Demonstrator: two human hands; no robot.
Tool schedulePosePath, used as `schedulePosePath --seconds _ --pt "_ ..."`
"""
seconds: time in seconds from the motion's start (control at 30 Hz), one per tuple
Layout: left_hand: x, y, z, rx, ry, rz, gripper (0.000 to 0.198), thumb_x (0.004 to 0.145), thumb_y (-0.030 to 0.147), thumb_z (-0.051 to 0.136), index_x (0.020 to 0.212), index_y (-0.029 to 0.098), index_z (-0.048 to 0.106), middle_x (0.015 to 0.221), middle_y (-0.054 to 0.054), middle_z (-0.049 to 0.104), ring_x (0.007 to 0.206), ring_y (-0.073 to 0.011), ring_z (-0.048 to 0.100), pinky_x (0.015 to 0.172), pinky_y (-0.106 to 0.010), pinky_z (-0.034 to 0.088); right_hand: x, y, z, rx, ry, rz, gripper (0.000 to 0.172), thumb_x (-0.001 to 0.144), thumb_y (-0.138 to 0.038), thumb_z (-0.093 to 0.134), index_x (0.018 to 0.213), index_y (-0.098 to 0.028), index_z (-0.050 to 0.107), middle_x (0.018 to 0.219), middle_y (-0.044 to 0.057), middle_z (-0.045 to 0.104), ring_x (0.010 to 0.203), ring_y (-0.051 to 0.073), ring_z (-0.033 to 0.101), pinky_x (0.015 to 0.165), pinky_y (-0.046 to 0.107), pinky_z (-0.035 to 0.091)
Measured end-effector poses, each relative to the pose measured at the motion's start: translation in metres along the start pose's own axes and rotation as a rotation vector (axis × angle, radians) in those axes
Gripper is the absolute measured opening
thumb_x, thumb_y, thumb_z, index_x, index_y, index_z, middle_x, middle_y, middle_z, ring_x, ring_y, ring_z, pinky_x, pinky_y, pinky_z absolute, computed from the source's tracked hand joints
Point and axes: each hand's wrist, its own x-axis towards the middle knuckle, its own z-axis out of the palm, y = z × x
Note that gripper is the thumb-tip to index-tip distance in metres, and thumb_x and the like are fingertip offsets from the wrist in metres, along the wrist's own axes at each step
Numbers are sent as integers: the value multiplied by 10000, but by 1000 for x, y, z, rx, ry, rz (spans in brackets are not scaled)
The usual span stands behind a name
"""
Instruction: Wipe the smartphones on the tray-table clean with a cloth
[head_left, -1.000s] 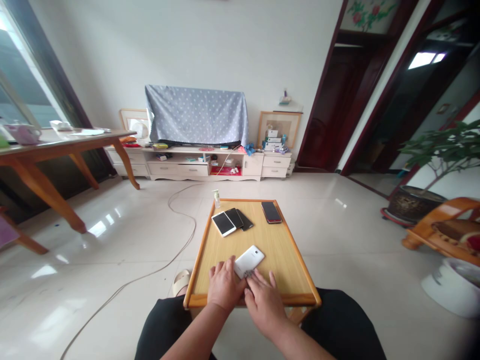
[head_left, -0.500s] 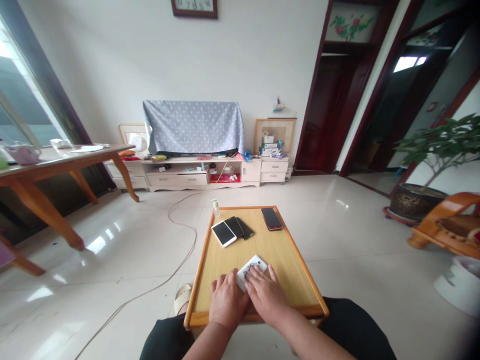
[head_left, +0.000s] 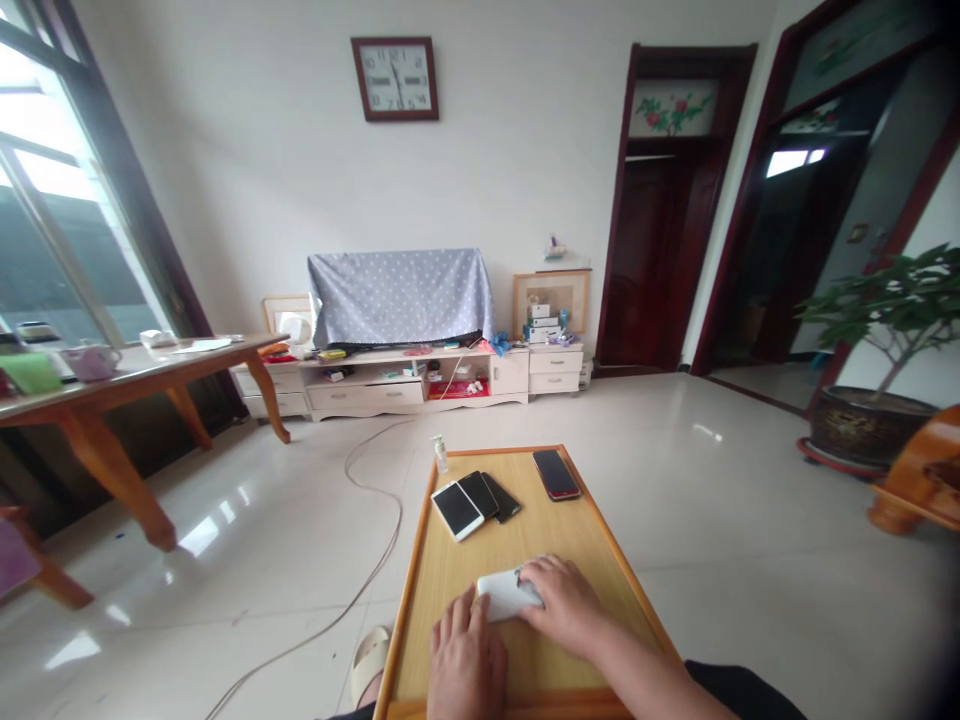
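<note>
A white phone (head_left: 501, 596), a dark mark at its far right end, is between my hands low over the small wooden table (head_left: 420, 640). My right hand (head_left: 564, 606) is wrapped round its right end, thumb on the near side and fingers over the far side. At the near left corner, my left hand (head_left: 465, 650) has its fingertips on the phone; its palm side is hidden. Beyond my hands lie a white-framed phone (head_left: 458, 510), a black phone (head_left: 478, 494) and another dark phone (head_left: 505, 499), overlapping. A dark phone with a red edge (head_left: 556, 474) lies apart at the far right.
A small clear pump bottle (head_left: 441, 458) stands at the table's far left corner. Raised wooden edging (head_left: 622, 570) borders the tabletop. A cable (head_left: 390, 540) runs along the floor to the left. A larger wooden table (head_left: 180, 368) and a potted plant (head_left: 870, 410) stand farther off.
The white phone has turned from a diagonal to a more sideways position. My right hand has gone from lying flat on it to gripping its right end. The view has tilted up.
</note>
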Motion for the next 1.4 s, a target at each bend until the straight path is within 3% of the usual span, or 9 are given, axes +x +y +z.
schedulePosePath --seconds 0.1,0.2,0.37,0.57,0.7,0.83,1.03,1.23,1.4 --pt "0 1 -2 -12 -9 19 463 877 255 459 1326 244 569 1353 -102 588 1237 -266 497 1061 -407 318 -3 0 8 -92 116 181 161 825 -343 640 947 -244 676 1046 94 694 1026 275 614 866 353 462" --pt "0 3 -4 -31 -3 51 415 904 374 478 1285 253 594 1255 -95 635 1192 -273 516 1033 -411 329 -14 -4 22 -93 141 208 142 902 -318 543 916 -240 662 1010 100 683 960 256 629 806 329 463" --pt "0 10 -7 -31 11 59 519 901 538 502 1316 233 568 1256 -105 623 1197 -292 500 1026 -421 320 -31 -8 37 113 111 153 222 925 -219 447 860 -252 657 928 37 695 874 187 654 771 269 468" --pt "4 12 -3 -4 -1 8 517 865 524 551 1289 228 554 1278 -101 608 1199 -291 492 1013 -422 317 -27 -2 36 392 231 303 217 914 -250 440 972 -238 649 895 24 727 794 179 683 688 255 514" --pt "5 6 4 -27 38 21 513 907 434 494 1360 191 495 1277 -115 621 1229 -282 490 1025 -419 308 -33 -25 44 375 216 72 316 928 -211 400 1037 -241 695 1068 55 735 962 191 682 853 285 531" --pt "5 3 8 -62 50 4 604 873 376 534 1419 139 429 1279 -138 630 1251 -277 494 1055 -410 295 -34 -28 46 164 69 -185 444 944 -184 397 1314 -250 633 1353 49 639 1320 220 519 1147 395 363" --pt "5 2 7 -81 64 -13 658 838 420 575 1422 155 427 1318 -135 614 1251 -285 498 1077 -423 286 -22 -6 34 -65 42 -19 469 1027 -284 308 1433 -192 524 1490 97 501 1441 257 375 1219 541 194" --pt "5 -1 4 -95 -34 -27 641 841 279 520 1455 147 386 1339 -143 614 1296 -273 473 1081 -412 262 -35 -32 34 42 -74 -233 468 1061 -368 259 1431 -260 525 1474 22 529 1430 185 391 1253 452 135" --pt "2 -3 1 -112 6 -18 692 796 364 574 1439 158 418 1336 -136 608 1259 -289 492 1078 -411 266 -14 -29 29 -46 -24 8 500 1058 -350 220 1436 -214 519 1513 75 476 1441 230 375 1239 530 123"
